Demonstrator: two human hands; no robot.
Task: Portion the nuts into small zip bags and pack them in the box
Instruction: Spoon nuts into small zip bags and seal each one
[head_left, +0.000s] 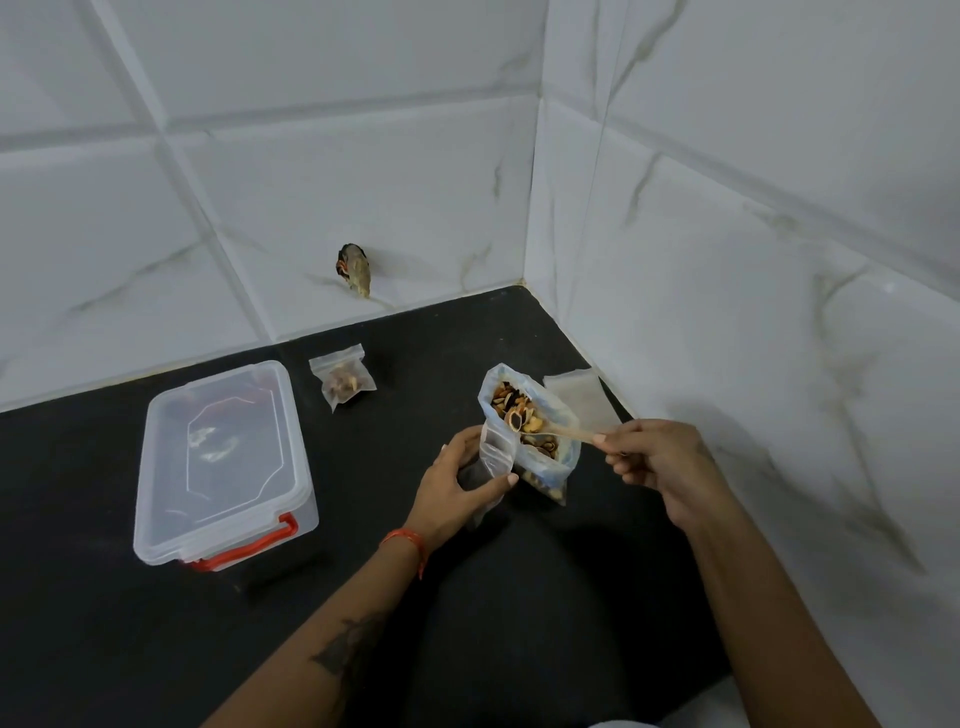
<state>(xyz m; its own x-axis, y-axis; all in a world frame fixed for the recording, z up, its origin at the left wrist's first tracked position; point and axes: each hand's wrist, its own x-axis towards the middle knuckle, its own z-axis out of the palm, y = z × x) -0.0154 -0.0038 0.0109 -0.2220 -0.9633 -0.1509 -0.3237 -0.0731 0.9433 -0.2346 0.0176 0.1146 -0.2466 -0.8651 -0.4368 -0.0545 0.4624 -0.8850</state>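
i see the black counter (156, 649) running into the corner of the white tiled wall (727, 156). at about nine o'clock from my hands stands the clear plastic box (223, 462), lid on, its red latch (244, 548) facing me. at the centre the big bag of nuts (540, 436) stands upright with its mouth wide, nuts heaped to the top. my left hand (457, 488) curls round a small zip bag (493, 452), thumb across its front, holding it upright and touching the big bag's left side. my right hand (660, 462) pinches the handle of a wooden spoon (550, 428) whose bowl sits over the nuts, loaded. at eleven o'clock, well apart, lies a filled small bag (343, 382). at one o'clock, just behind the big bag, a stack of flat bags (576, 395) lies partly hidden. a dark hole (354, 270) marks the wall at twelve. an orange thread (408, 540) circles my left wrist.
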